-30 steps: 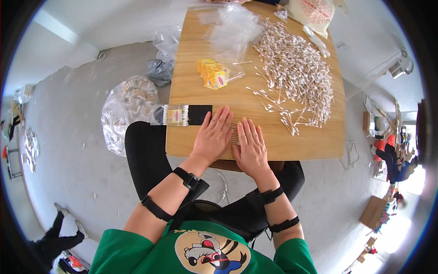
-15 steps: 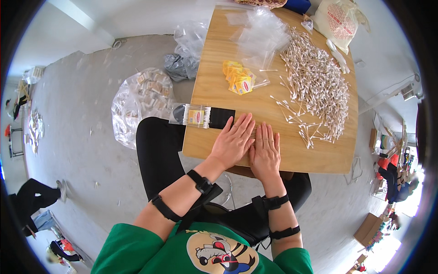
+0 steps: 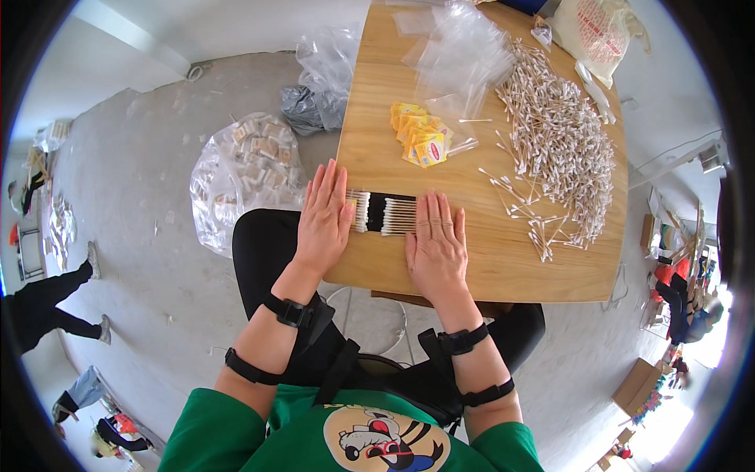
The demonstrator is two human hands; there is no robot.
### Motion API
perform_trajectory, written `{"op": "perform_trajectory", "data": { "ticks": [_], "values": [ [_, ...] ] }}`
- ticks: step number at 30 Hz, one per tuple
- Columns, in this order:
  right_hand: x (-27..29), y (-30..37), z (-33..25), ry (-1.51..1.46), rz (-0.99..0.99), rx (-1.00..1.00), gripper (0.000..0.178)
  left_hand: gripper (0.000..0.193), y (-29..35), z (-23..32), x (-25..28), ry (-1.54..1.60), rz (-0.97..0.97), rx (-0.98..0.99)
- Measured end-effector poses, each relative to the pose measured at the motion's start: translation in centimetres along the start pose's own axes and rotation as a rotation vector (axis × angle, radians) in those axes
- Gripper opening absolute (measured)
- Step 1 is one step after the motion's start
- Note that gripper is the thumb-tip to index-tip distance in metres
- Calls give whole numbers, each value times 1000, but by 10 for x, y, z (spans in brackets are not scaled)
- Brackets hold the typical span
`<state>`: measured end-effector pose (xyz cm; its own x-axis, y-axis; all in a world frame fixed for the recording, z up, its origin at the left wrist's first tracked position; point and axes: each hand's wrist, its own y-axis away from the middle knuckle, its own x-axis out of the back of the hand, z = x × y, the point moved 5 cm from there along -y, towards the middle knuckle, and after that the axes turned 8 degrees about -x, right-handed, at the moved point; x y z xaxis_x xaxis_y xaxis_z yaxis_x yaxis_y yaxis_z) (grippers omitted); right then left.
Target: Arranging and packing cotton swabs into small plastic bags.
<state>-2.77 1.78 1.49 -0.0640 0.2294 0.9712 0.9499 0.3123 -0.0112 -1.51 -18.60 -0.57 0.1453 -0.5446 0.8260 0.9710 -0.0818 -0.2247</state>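
- Left hand (image 3: 321, 220), mid-frame: fingers flat, gripping nothing, probably steadying the swab bundle (image 3: 362, 211).
- Right hand (image 3: 439, 248): straight fingers, no grip, likely evening the swab row (image 3: 399, 215).

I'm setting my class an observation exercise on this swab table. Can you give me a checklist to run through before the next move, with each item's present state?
1. Left hand flat over the left row of swabs: ok, white tips show beside it.
2. Right hand at the right row of swabs: ok, its fingers cover the right end.
3. Rows apart: ok, black strip shows between them.
4. Yellow cards neatly stacked: not ok, they overlap loosely.
5. Swab pile gathered: not ok, loose swabs stray from it.
6. Right row's covered ends even: cannot tell, hidden by the hand.
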Motion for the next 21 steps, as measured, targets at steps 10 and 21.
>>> {"op": "perform_trajectory", "data": {
  "ticks": [10,21],
  "values": [
    [-7,-16,-31,-29,9,68,61,51,1,-2,1,103,1,-12],
    [-23,-9,-56,-50,54,-48,62,53,2,-6,-2,94,57,-64]
  ]
}}
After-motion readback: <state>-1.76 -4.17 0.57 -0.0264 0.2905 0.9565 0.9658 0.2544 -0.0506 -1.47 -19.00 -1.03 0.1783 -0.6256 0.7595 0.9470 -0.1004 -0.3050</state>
